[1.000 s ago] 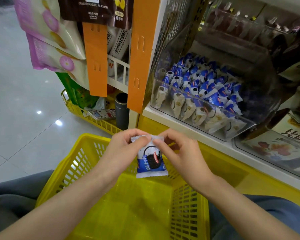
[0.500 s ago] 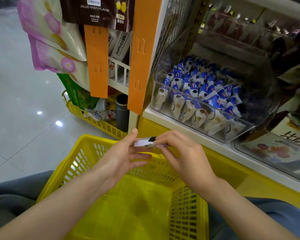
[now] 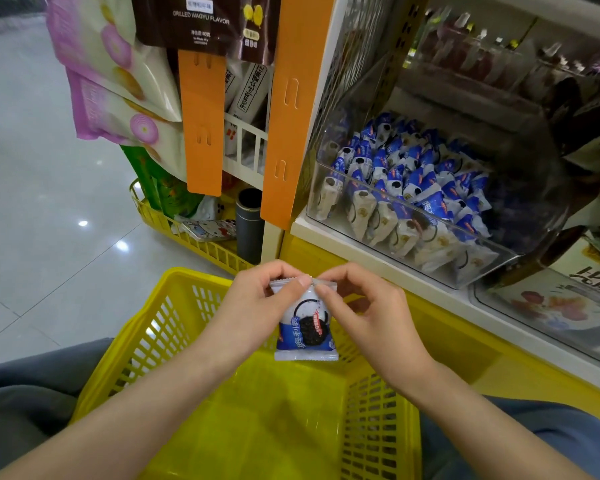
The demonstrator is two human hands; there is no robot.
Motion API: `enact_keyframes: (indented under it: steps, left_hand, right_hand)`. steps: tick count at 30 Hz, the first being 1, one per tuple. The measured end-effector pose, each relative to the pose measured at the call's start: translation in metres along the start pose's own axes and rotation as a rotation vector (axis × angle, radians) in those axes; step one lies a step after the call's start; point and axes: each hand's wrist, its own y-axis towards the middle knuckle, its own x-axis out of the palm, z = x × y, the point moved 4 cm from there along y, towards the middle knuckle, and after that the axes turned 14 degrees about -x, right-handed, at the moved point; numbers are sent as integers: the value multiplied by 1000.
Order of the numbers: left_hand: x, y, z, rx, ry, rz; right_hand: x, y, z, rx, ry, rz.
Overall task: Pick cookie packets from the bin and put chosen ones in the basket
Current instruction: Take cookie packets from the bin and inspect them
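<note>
A blue and white cookie packet (image 3: 305, 327) with a dark cookie printed on it hangs upright over the yellow basket (image 3: 174, 317). My left hand (image 3: 257, 306) pinches its top seal at the left corner. My right hand (image 3: 364, 313) pinches the same seal at the right. The basket sits on my lap with nothing in it. A clear plastic bin (image 3: 492, 261) on the shelf at the upper right holds several more blue and white cookie packets (image 3: 409, 188).
Orange shelf strips (image 3: 284, 109) stand left of the bin. Hanging snack bags (image 3: 115, 74) fill the upper left. A second yellow basket (image 3: 187, 233) with goods and a dark cylinder (image 3: 250, 223) sit on the tiled floor. Another clear bin (image 3: 551, 306) lies at the right.
Half a second ago the packet lay edge-on between my fingers; now it hangs upright again with its printed face toward me. Both hands stay over the basket.
</note>
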Motion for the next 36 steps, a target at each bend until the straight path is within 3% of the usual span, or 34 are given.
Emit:
enact_keyframes:
  steps: [4, 7, 9, 12, 16, 20, 22, 24, 26, 28, 31, 34, 36]
  left_hand:
    - [1, -1, -2, -26, -20, -26]
    - [-4, 3, -5, -68, 61, 88]
    - [-5, 8, -12, -248, 111, 96]
    - [4, 6, -15, -522, -99, -86]
    - [3, 7, -15, -514, -534, -231]
    - [0, 8, -10, -377, -583, -178]
    - [-3, 10, -11, -332, -533, -88]
    - [-5, 12, -12, -315, -494, -12]
    - [-5, 12, -9, -292, -466, 8]
    - [-2, 11, -8, -259, -390, 7]
    - [-2, 8, -8, -65, -66, 101]
    - [-4, 2, -7, 200, 267, 213]
    - [-2, -1, -8, 264, 388, 227]
  right_hand:
    - [-1, 1, -2, -36, -51, 5]
    - [-4, 1, 1, 14, -24, 71]
    - [-9, 1, 2, 5, -25, 121]
    - [-10, 1, -2, -135, -107, 88]
    - [-2, -1, -8, -364, -292, -46]
    - [4, -2, -8, -474, -385, -185]
    - [6, -2, -6, -347, -300, -176]
    - [5, -1, 0, -58, -103, -57]
    - [6, -1, 10, 262, 175, 41]
    - [12, -2, 21, 494, 537, 30]
    - [14, 0, 19, 537, 749, -18]
    - [17, 1, 19, 481, 649, 53]
    - [21, 0, 19, 435, 571, 63]
